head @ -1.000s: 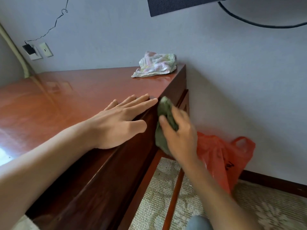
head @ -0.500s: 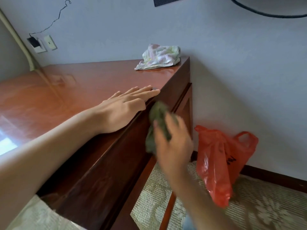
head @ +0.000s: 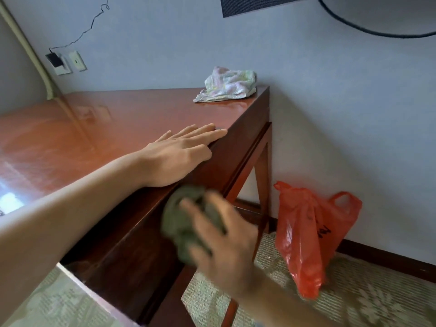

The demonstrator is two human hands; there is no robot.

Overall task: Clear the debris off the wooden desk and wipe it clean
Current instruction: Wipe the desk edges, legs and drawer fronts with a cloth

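Head view: the counter (head: pixel 113 128) top shows glossy and bare of loose debris across the part in sight, so clearing looks done. Only a crumpled pale cloth (head: pixel 227 84) sits at the far right corner by the wall. Wiping appears well along, now on the dark front face below the top edge. Judged remaining: the rest of that face and the corner under the pale cloth. An orange plastic bag (head: pixel 306 234) stands on the carpet beside the counter leg, near the wall, apart from both hands. Left hand (head: pixel 179 156) lies flat on the top at the front edge, fingers straight and together, pointing toward the far corner, forearm stretched across the surface. Right hand (head: pixel 219 237), blurred, grips a bunched green rag (head: pixel 181 223) against the front face, fingers curled over it.
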